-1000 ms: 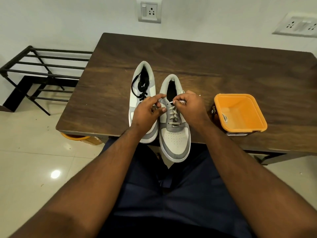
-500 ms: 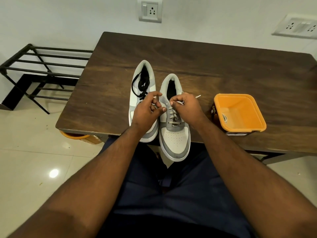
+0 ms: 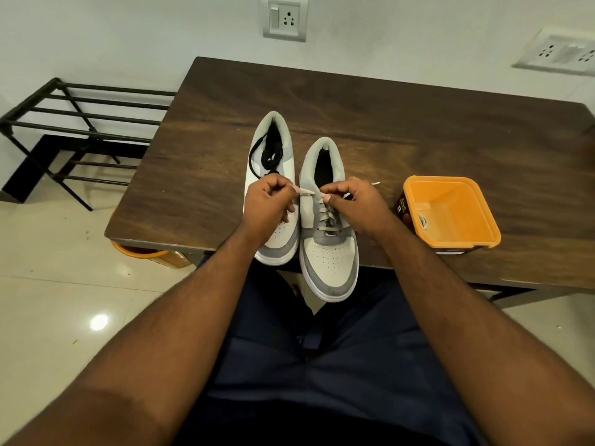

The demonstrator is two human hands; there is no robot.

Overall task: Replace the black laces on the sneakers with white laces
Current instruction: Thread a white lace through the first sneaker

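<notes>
Two grey and white sneakers stand side by side on the dark wooden table (image 3: pixel 418 123), toes over its near edge. The right sneaker (image 3: pixel 328 262) carries a white lace (image 3: pixel 325 214) threaded up its eyelets. My left hand (image 3: pixel 269 204) pinches one end of that lace at the top left eyelet. My right hand (image 3: pixel 354 201) pinches the lace on the other side, and a lace tip sticks out behind it. The left sneaker (image 3: pixel 273 149) has a loose black lace (image 3: pixel 270 156) bundled in its opening, and my left hand covers its middle.
An orange plastic tub (image 3: pixel 450 214) stands open on the table to the right of the shoes, with a bit of white lace inside. A black metal rack (image 3: pixel 74 123) stands on the floor at the left. An orange container (image 3: pixel 145 252) sits under the table's left corner.
My left hand has moved a little to the left, pulling a short stretch of white lace taut between both hands. The shoes have not moved.
</notes>
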